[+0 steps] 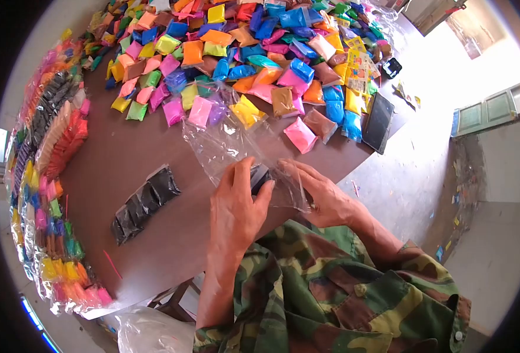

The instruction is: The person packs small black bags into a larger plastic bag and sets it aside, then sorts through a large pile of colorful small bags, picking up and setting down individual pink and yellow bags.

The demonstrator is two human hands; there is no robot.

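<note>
Near the table's front edge, my left hand (236,203) is closed with thumb and fingers around black packets (260,178), which are partly hidden behind the fingers. A clear plastic bag (213,147) spreads out beyond both hands, its film overlapping the packets in this view. To the right, my right hand (325,197) pinches the near end of that bag, the thumb tucked under the film. On the table left of my hands lies a row of black packets (148,200), side by side at a slant.
A large heap of small colourful packets (213,53) covers the far side of the table (119,159). Bagged rows of packets (45,176) line the left edge. A dark phone-like slab (379,123) lies at the right edge. A white plastic bag (154,329) sits below the front edge.
</note>
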